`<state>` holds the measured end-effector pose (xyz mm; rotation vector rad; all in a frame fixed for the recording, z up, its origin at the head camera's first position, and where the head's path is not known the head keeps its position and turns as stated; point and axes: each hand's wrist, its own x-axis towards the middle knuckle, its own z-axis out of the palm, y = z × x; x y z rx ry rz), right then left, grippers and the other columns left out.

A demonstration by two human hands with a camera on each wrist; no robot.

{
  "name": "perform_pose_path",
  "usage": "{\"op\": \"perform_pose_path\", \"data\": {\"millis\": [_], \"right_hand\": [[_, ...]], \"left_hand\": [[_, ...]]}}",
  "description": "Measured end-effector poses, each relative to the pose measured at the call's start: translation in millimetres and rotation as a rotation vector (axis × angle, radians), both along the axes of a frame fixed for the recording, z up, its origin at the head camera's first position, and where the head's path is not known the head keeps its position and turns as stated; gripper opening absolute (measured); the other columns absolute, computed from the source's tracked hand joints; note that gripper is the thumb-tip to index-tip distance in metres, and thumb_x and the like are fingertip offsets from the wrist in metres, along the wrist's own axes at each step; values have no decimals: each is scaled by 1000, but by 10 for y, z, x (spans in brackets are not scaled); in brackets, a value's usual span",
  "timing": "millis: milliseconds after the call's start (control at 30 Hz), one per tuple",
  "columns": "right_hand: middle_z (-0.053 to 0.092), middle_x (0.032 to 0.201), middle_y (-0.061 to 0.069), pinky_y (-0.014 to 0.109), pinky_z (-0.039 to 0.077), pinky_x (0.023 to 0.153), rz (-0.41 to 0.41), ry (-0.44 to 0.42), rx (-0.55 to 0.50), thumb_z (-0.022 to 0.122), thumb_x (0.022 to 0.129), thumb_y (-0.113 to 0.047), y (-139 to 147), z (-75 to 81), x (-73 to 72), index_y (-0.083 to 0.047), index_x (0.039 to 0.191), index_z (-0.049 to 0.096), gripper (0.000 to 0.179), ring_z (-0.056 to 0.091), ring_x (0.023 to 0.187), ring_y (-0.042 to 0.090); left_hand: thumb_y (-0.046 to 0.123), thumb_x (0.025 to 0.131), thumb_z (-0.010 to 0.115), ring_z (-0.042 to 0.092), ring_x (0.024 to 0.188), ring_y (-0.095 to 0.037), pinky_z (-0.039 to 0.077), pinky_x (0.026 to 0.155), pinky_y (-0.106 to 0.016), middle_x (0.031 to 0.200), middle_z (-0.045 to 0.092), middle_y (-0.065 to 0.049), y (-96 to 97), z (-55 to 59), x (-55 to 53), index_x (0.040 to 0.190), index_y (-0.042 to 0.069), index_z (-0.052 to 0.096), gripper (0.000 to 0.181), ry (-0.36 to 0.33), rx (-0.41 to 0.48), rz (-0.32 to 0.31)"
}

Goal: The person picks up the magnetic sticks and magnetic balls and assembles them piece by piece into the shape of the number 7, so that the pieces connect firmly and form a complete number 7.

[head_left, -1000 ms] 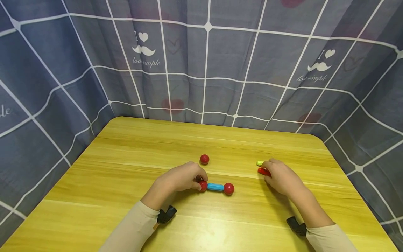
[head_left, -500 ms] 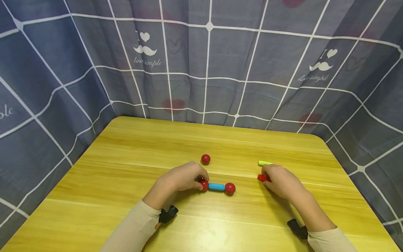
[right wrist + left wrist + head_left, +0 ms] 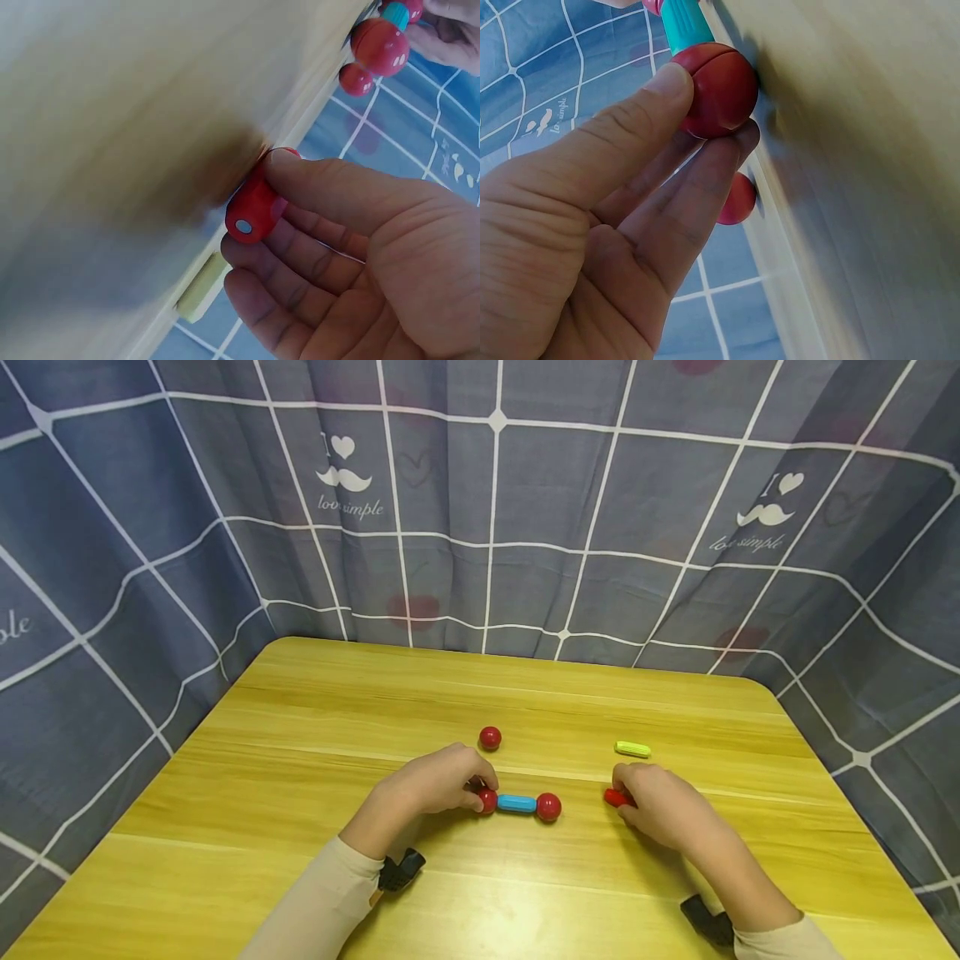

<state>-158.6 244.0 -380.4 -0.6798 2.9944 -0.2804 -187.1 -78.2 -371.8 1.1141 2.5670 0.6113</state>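
Observation:
My left hand (image 3: pixel 442 781) pinches a red ball (image 3: pixel 724 90) between thumb and fingers. That ball is joined to one end of a blue ridged rod (image 3: pixel 517 803), whose other end meets a second red ball (image 3: pixel 549 807). The joined piece lies level along the tabletop. To the right, my right hand (image 3: pixel 663 797) grips a short red rod (image 3: pixel 259 202) between thumb and fingertips, close over the wood. A pale metallic disc shows in the red rod's end in the right wrist view. A gap separates the red rod from the joined piece.
A loose red ball (image 3: pixel 490 738) sits behind my left hand. A yellow-green rod (image 3: pixel 632 749) lies beyond my right hand. The wooden table (image 3: pixel 360 693) reaches back to a grey-blue checked curtain (image 3: pixel 442 577).
My right hand has drawn the red rod toward me and slightly left, away from the yellow-green rod, which is now fully visible. The left hand keeps its hold on the ball.

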Motion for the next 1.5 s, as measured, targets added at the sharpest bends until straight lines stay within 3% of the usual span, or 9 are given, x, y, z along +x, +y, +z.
{"op": "perform_pose_path", "data": {"millis": [667,933,1167,1500], "right_hand": [[46,66,-9,26,37,55,81,20,-10,79,78,-12,-249,-10,142,-19,76,53,27,42,59,8],[44,65,-9,25,36,53,66,-17,9,79,79,-13,-313,-7,179,-19,75,51,28,41,58,9],[46,63,-8,24,36,50,83,-47,-19,76,77,-9,-376,17,214,-16,75,53,24,41,55,8],[42,57,-8,21,30,46,40,-65,-63,71,76,-10,-443,-13,295,-19,67,51,24,35,51,5]], "left_hand": [[11,82,79,58,77,-3,49,73,-19,88,69,7,-1,-3,1,98,9,75,16,-3,13,-2],[11,82,79,58,77,-3,49,74,-19,89,69,7,3,-6,0,98,9,75,17,-3,8,3],[11,82,79,59,77,-3,50,74,-20,89,69,7,-3,-13,-8,99,10,75,17,-14,9,8],[11,83,79,59,78,-3,50,74,-20,89,69,7,0,-15,-9,99,9,75,17,-16,9,11]]}}
